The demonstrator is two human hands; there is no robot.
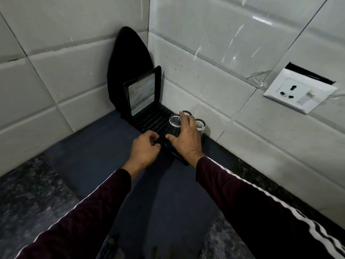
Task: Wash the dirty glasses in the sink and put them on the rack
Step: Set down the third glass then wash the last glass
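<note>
A black slotted rack [149,122] stands in the tiled corner on a dark mat. On its right end stands a clear glass [174,124], and my right hand [186,139] grips it from above, thumb on the near side and forefinger over the far rim. Behind that hand two more clear glasses stand on the rack, one [187,113] by the wall and one [201,124] to the right, both partly hidden. My left hand [144,148] has its fingers curled onto the rack's near edge.
A black-framed flat tray [142,94] stands upright in the rack's slots, with a black oval board [127,58] leaning in the corner behind it. A white wall socket [298,90] sits on the right wall. The dark mat [112,146] lies on a speckled granite counter [28,193].
</note>
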